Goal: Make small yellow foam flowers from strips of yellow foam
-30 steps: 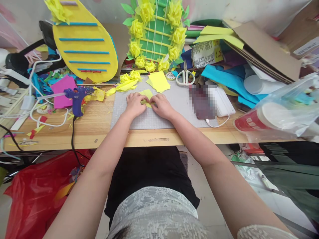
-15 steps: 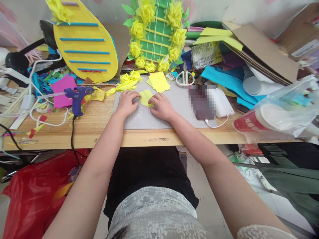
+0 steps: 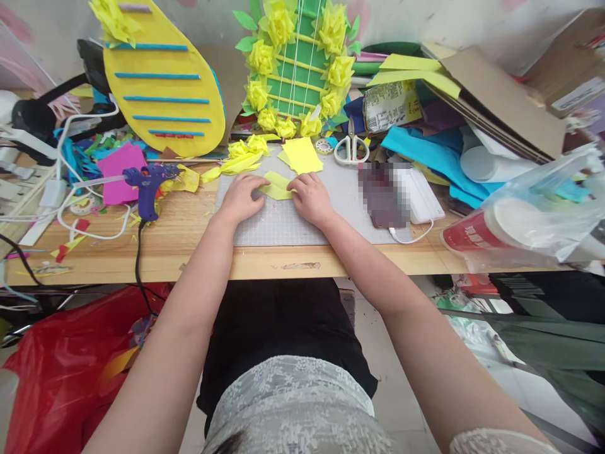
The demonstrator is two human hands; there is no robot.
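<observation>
A small sheet of yellow crepe paper (image 3: 276,186) lies low over the grey cutting mat (image 3: 265,230), with a crease across it. My left hand (image 3: 241,197) pinches its left edge between thumb and fingers. At the opposite edge my right hand (image 3: 311,197) is closed on it, thumb partly hidden. Just behind the hands rests a stack of yellow paper squares (image 3: 302,155). Finished yellow paper petals and flowers (image 3: 243,154) lie left of that stack.
A purple glue gun (image 3: 147,189) stands at the left with its cord. White-handled scissors (image 3: 351,150), a phone (image 3: 385,195) and a white power bank (image 3: 422,195) lie right. A bagged cup (image 3: 477,230) stands near the right edge. Paper-flower decorations (image 3: 295,69) lean behind.
The yellow sheet has turned and flattened out between my hands. My right hand has shifted slightly to the right; my left hand has barely moved.
</observation>
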